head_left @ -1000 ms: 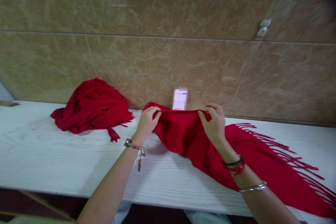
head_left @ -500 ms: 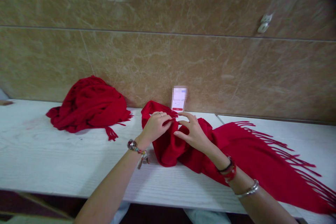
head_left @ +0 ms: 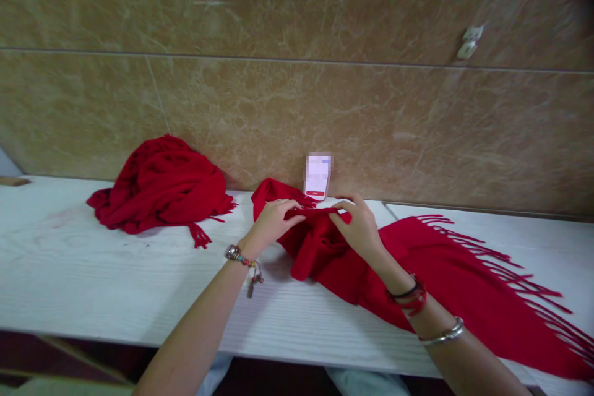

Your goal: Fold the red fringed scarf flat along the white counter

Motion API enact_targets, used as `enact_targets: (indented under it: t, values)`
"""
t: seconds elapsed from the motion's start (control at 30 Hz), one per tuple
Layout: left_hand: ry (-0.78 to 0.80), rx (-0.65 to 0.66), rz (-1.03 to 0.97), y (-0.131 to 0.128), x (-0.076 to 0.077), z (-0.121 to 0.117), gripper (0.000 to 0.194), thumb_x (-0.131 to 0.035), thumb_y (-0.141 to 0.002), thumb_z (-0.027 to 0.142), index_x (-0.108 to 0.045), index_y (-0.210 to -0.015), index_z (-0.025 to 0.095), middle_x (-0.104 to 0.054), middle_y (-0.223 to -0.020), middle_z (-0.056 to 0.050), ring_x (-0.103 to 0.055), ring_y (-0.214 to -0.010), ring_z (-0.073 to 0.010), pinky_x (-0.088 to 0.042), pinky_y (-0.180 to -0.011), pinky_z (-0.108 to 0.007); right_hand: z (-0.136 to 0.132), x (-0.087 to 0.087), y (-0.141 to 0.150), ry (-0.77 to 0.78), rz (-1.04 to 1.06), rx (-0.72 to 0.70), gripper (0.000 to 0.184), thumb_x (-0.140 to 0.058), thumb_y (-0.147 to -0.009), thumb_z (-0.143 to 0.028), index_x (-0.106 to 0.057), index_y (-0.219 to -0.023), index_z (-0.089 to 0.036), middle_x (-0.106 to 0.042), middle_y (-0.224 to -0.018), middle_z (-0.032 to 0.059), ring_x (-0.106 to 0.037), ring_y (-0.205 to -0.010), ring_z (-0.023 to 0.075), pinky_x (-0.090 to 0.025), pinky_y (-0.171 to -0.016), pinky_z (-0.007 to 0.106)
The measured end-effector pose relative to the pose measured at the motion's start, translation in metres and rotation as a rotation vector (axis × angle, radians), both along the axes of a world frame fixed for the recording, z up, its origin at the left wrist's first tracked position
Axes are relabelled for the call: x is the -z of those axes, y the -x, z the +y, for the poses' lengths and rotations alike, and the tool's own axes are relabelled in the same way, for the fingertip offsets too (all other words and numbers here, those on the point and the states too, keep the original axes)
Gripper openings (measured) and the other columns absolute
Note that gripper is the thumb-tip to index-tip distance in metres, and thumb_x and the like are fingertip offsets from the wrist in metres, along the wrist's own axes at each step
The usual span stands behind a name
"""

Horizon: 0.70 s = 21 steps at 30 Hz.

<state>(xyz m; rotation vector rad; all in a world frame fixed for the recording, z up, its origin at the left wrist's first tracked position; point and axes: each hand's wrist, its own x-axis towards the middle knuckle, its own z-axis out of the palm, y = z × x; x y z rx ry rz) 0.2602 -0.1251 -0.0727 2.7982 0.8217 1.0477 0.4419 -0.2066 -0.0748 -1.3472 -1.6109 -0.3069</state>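
Note:
A red fringed scarf (head_left: 436,266) lies bunched at the table's middle and spreads flat to the right, its tassels along the far right edge. My left hand (head_left: 276,221) pinches the scarf's edge between thumb and fingers. A short stretch to the right, my right hand (head_left: 357,223) grips the same edge, which runs fairly straight between the two hands. Below that edge the cloth hangs in loose folds. Part of the scarf is hidden behind my right forearm.
A second red scarf (head_left: 162,189) lies heaped at the left. A phone (head_left: 317,179) with a lit screen leans against the tan marbled wall (head_left: 232,111), just beyond my hands. Everything rests on a white wood-grained table (head_left: 116,284). A small white fitting (head_left: 470,42) sits on the wall.
My right hand has moved slightly right and closed on the scarf's edge. The edge is now stretched between both hands, and the folds below have lifted a little.

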Motion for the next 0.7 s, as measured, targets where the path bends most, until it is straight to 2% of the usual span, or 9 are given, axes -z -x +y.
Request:
enact_targets:
  t: [0.1, 0.17, 0.27, 0.4, 0.47, 0.6, 0.7]
  values:
    - [0.022, -0.04, 0.12, 0.002, 0.009, 0.01, 0.018, -0.056, -0.076, 0.012, -0.062, -0.092, 0.019, -0.066, -0.089, -0.004, -0.06, -0.084, -0.0171, -0.043, -0.078, -0.03, 0.001, -0.005, -0.008, -0.076, 0.063, -0.032, 0.013, -0.051, -0.077, -0.028, -0.061, -0.073, -0.02, -0.059, -0.091, 0.0076, -0.056, -0.087, 0.0216, -0.044, -0.078, 0.04]
    - [0.024, -0.054, 0.118, 0.004, 0.009, 0.012, 0.018, -0.054, -0.076, 0.009, -0.063, -0.088, 0.018, -0.067, -0.086, -0.004, -0.06, -0.082, -0.0167, -0.043, -0.077, -0.029, 0.001, -0.008, -0.011, -0.1, 0.107, -0.049, 0.015, -0.051, -0.078, -0.03, -0.06, -0.072, -0.02, -0.059, -0.088, 0.0065, -0.056, -0.085, 0.0205, -0.044, -0.077, 0.038]
    - [0.011, -0.048, -0.066, 0.009, -0.005, 0.007, 0.013, -0.051, -0.08, 0.015, -0.063, -0.082, 0.017, -0.066, -0.082, -0.003, -0.06, -0.078, -0.0155, -0.044, -0.074, -0.027, 0.002, -0.01, -0.017, -0.146, 0.218, -0.001, 0.016, -0.051, -0.078, -0.033, -0.059, -0.07, -0.02, -0.059, -0.084, 0.0056, -0.056, -0.082, 0.0193, -0.044, -0.075, 0.036]
    - [-0.035, -0.005, -0.325, 0.015, -0.024, -0.004, 0.016, -0.049, -0.084, 0.025, -0.062, -0.079, 0.017, -0.064, -0.078, -0.002, -0.058, -0.076, -0.0144, -0.044, -0.072, -0.026, 0.006, -0.009, -0.029, -0.221, 0.31, 0.116, 0.02, -0.05, -0.078, -0.036, -0.058, -0.069, -0.02, -0.057, -0.078, 0.0049, -0.055, -0.078, 0.0188, -0.044, -0.073, 0.036]
    - [-0.024, 0.012, -0.271, 0.014, -0.021, -0.004, 0.016, -0.049, -0.083, 0.025, -0.062, -0.078, 0.017, -0.064, -0.078, -0.002, -0.058, -0.075, -0.0144, -0.044, -0.073, -0.026, 0.009, -0.006, -0.034, -0.186, 0.216, 0.131, 0.018, -0.051, -0.077, -0.035, -0.059, -0.071, -0.02, -0.056, -0.082, 0.0063, -0.054, -0.081, 0.0205, -0.044, -0.076, 0.039]
    - [0.028, 0.047, 0.06, 0.005, 0.0, 0.004, 0.01, -0.054, -0.079, 0.021, -0.063, -0.075, 0.018, -0.065, -0.076, -0.002, -0.059, -0.072, -0.0152, -0.045, -0.069, -0.027, 0.011, 0.002, -0.031, -0.064, -0.043, 0.143, 0.02, -0.053, -0.075, -0.032, -0.061, -0.09, -0.02, -0.052, -0.103, 0.0113, -0.05, -0.099, 0.0267, -0.04, -0.084, 0.048]
    - [-0.01, 0.101, 0.026, -0.002, 0.005, 0.001, 0.011, -0.054, -0.081, 0.022, -0.064, -0.08, 0.017, -0.065, -0.08, -0.003, -0.059, -0.077, -0.0153, -0.044, -0.073, -0.027, 0.007, 0.004, -0.019, 0.036, -0.204, 0.007, 0.032, -0.055, -0.077, -0.033, -0.056, -0.107, -0.023, -0.049, -0.115, 0.0117, -0.045, -0.109, 0.0273, -0.037, -0.089, 0.05]
